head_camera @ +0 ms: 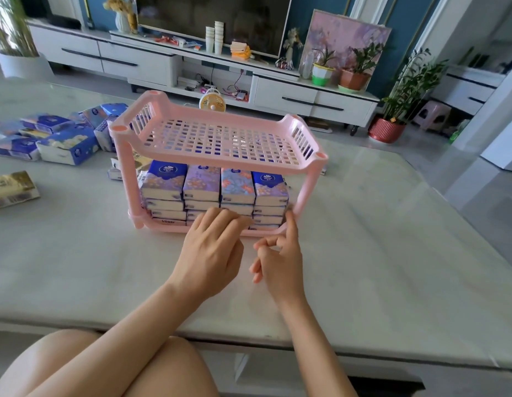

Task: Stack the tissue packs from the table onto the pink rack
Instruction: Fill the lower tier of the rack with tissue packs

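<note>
Pushing harder with the left hand (pixel 211 247), its grip flat and empty against the tissue packs (pixel 214 186) filling the lower shelf of the pink rack (pixel 305 190), could buckle a column or skid the rack on the table (pixel 363 253), since the right hand (pixel 277 262), holding nothing, braces the near right post with one finger only.

A white cabinet (pixel 134 60) carries a television (pixel 211 15), paper cups (pixel 214 38) and potted plants (pixel 355 77); a small fan (pixel 212 103) stands below.

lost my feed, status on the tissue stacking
Left hand open, fingertips on lower-shelf packs. Right hand empty, forefinger at rack corner. Top shelf bare, loose packs at table left. Path clear.
</note>
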A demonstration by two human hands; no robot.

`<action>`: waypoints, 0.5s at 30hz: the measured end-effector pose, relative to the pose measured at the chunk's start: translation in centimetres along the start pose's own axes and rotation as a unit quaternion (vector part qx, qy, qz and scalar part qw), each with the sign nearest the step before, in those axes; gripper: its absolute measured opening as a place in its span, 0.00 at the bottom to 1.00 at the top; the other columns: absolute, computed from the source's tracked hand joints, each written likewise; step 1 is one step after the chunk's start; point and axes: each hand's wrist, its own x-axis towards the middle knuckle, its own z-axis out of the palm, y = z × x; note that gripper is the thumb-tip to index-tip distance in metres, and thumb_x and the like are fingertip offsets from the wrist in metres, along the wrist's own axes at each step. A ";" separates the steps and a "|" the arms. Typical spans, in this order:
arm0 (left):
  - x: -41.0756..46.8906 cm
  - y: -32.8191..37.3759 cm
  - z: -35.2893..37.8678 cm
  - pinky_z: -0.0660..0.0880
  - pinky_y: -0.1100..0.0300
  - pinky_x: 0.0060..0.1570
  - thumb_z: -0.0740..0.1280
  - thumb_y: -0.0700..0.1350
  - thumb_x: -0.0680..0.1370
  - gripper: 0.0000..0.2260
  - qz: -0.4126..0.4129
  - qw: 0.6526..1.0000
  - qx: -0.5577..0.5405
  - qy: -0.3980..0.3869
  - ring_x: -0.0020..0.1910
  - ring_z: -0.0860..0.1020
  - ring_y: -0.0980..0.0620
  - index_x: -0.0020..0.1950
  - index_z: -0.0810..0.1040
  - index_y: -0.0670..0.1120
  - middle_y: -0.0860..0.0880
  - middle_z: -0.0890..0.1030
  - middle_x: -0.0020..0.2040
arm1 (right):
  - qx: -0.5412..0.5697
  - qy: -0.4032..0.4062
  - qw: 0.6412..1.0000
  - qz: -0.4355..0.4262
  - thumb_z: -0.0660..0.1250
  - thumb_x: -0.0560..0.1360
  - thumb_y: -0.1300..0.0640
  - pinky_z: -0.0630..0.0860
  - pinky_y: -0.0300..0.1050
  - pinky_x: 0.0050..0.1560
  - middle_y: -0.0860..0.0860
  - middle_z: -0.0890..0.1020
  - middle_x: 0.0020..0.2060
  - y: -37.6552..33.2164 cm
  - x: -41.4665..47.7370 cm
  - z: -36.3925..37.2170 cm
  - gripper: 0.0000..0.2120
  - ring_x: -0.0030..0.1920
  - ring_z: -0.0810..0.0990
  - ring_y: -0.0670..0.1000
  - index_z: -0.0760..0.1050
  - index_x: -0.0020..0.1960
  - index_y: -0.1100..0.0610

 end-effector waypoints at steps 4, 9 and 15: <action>-0.5 0.1 -0.1 0.70 0.58 0.34 0.57 0.37 0.73 0.12 -0.042 0.997 -0.048 -0.045 0.38 0.72 0.49 0.51 0.77 0.40 0.47 0.77 0.39 | 0.021 -0.011 1.000 0.014 0.59 0.72 0.70 0.70 0.40 0.21 0.53 0.76 0.34 0.1 0.2 -0.3 0.37 0.22 0.73 0.50 0.53 0.75 0.46; -0.9 0.0 0.1 0.69 0.63 0.23 0.55 0.45 0.71 0.16 -0.117 0.984 -0.010 -0.136 0.29 0.76 0.49 0.52 0.78 0.45 0.51 0.81 0.35 | 0.010 -0.014 1.000 0.011 0.59 0.72 0.72 0.69 0.40 0.20 0.53 0.74 0.34 0.7 0.3 -0.3 0.37 0.21 0.72 0.47 0.53 0.74 0.47; -1.6 -0.5 1.2 0.69 0.55 0.35 0.52 0.49 0.72 0.21 -0.161 0.974 0.003 -0.160 0.43 0.78 0.38 0.62 0.72 0.49 0.46 0.82 0.45 | 0.001 -0.015 1.000 0.006 0.58 0.73 0.73 0.68 0.40 0.19 0.52 0.74 0.34 1.3 0.6 -0.2 0.35 0.20 0.72 0.46 0.54 0.74 0.49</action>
